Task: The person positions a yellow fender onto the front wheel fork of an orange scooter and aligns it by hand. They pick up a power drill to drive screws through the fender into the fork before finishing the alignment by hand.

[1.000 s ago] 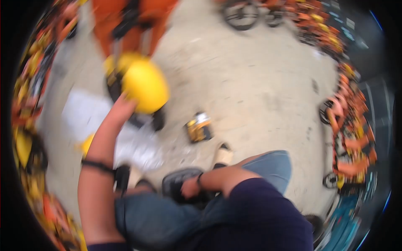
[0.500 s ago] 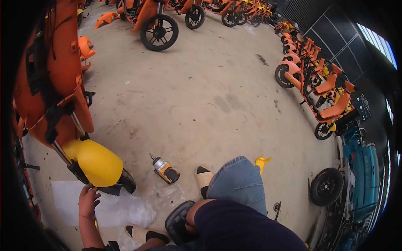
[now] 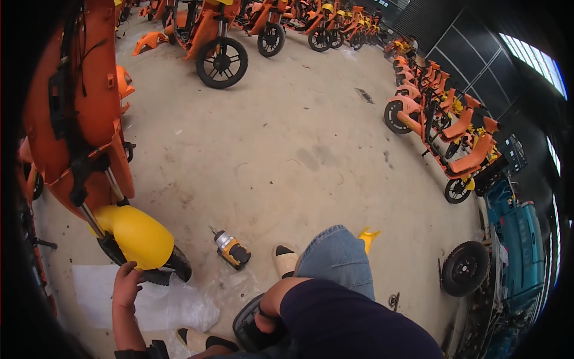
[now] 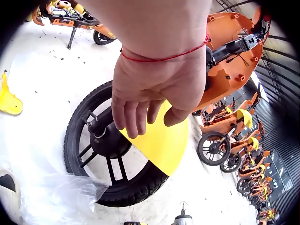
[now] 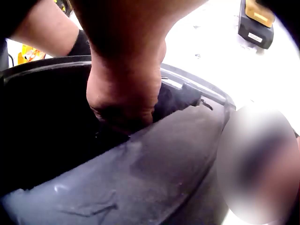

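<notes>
My left hand (image 3: 127,287) is at the lower edge of a yellow front fender (image 3: 143,237) on an orange scooter (image 3: 72,131). In the left wrist view, its loosely extended fingers (image 4: 136,115) overlap the fender, with the thumb apart. Below the fender is the black spoked front wheel (image 4: 75,126). My right hand (image 3: 265,323) reaches down into a black open container (image 3: 242,326) by my legs. In the right wrist view, its fingertips are hidden inside below the container's grey-black wall (image 5: 173,164), so I cannot tell what they hold.
A yellow-and-black power drill (image 3: 231,249) lies on the floor ahead. Clear plastic sheeting (image 3: 194,305) spreads beneath the wheel. A yellow part (image 3: 369,238) lies beyond my knee. Rows of orange scooters (image 3: 460,143), a loose tyre (image 3: 465,268) and a teal vehicle (image 3: 520,245) stand around.
The blurred head view has turned up and to the right, so the scooter and fender sit further left. Over the last half second, both hands stay nearly in place.
</notes>
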The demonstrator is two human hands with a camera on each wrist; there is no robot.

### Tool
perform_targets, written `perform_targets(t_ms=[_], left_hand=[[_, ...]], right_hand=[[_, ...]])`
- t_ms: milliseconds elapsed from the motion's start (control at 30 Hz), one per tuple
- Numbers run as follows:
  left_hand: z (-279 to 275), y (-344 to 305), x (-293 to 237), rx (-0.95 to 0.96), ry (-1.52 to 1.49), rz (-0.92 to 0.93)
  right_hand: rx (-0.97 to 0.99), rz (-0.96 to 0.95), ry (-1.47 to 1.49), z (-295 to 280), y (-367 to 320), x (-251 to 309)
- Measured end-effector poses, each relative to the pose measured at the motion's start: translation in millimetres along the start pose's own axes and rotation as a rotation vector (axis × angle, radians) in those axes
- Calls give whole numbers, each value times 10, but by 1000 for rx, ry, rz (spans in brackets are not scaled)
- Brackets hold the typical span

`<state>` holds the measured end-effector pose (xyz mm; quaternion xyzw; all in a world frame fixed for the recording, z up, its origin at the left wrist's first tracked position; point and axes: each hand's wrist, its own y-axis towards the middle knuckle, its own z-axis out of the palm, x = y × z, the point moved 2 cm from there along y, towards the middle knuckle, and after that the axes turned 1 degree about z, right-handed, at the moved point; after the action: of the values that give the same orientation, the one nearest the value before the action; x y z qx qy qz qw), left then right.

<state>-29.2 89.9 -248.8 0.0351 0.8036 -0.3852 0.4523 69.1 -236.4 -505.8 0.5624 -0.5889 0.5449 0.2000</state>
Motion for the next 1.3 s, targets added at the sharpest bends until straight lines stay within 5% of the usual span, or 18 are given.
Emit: perform_targets(t_ms=[533,733,800,933,1033,1133,1200,1300], left_hand=[[-33,-144,-104,-32,115,129],[-20,-98,-62,16,39,171],[10,-122,-107,58,-22,198],[0,-113,-65,52,-304,240],[151,-306,-210,170,-548,227],[267,-307,-347,316,-835,304],[242,-138,-321,407,-955,448],[294,-277,-461,296,-994,375]], right_hand=[[143,10,51,-255,32,73],[115,124,217,-941,-172,21],[-44,251,319,-1550,-729,205],[-756,278,211,-2485,-2258,747],[-1552,142,406,-2735,-2741,985],[-1991,183,156,-2843,-2750,1356],[-2072,277,-210,-2870,-2534,1430],[-2221,396,-612,-2814,-2317,1556]])
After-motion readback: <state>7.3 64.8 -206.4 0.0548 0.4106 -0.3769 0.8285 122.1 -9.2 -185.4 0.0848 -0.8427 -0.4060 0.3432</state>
